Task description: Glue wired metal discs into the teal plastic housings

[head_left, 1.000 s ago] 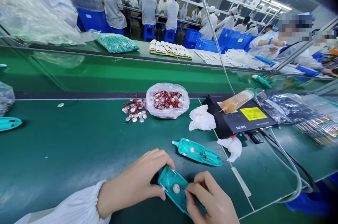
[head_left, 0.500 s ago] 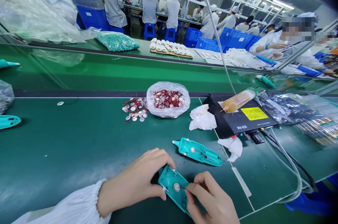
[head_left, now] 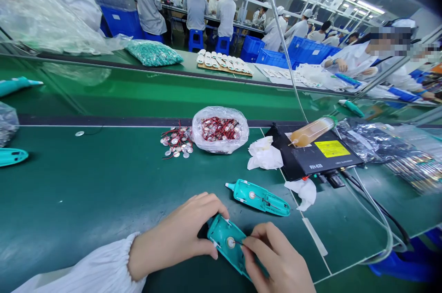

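My left hand grips a teal plastic housing at the bottom centre of the view, and the housing's lower end is hidden behind my right hand. The right thumb and fingers pinch a thin wire beside a round metal disc seated in the housing. A second teal housing, with a similar disc and wire, lies on the green belt just above my hands. Neither hand touches it.
Loose discs with red wires and a plastic bag of them sit beyond my hands. To the right are tissues, a black RH-928 unit and an amber syringe. A far belt and co-workers lie behind.
My hands and the held housing have barely moved. Teal housings on the far belt have slid right, and the co-worker at right has shifted their arms.
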The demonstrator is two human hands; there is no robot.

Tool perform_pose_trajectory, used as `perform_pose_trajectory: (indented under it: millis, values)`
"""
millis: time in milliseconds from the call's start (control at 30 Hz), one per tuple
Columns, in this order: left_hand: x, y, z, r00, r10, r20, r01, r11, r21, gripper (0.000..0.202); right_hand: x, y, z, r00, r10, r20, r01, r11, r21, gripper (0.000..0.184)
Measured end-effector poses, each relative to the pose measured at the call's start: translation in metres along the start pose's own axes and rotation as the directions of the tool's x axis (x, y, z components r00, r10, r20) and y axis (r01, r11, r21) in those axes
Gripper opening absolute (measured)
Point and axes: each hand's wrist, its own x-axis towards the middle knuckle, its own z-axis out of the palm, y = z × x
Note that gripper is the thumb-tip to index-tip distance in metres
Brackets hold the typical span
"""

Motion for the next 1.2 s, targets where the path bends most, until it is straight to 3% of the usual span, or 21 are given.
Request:
perform_pose_trajectory:
  millis: [200, 467, 667, 967, 1200]
  values:
    - [0.0, -0.005, 0.002, 0.999, 0.031, -0.006, -0.031, 0.999, -0.019, 0.045, 0.0, -0.006, -0.001, 0.994, -0.021, -0.109, 0.02, 1.0, -0.009, 0.02]
    - [-0.001, -0.008, 0.004, 0.997, 0.07, -0.037, -0.071, 0.997, -0.023, 0.042, 0.004, -0.008, 0.003, 0.993, -0.09, -0.076, 0.085, 0.994, -0.064, 0.025]
    - [0.0, -0.007, 0.003, 0.998, 0.055, -0.035, -0.057, 0.997, -0.043, 0.044, 0.006, 0.0, 0.0, 0.973, -0.23, -0.032, 0.225, 0.968, -0.113, 0.025]
    - [0.001, -0.01, 0.003, 0.997, 0.068, -0.034, -0.069, 0.996, -0.048, 0.043, 0.002, -0.001, 0.003, 0.988, -0.086, -0.131, 0.094, 0.994, 0.059, 0.03]
    - [0.0, -0.012, 0.003, 0.998, 0.058, -0.029, -0.06, 0.996, -0.07, 0.043, 0.009, -0.011, 0.002, 0.989, -0.084, -0.118, 0.082, 0.996, -0.018, 0.023]
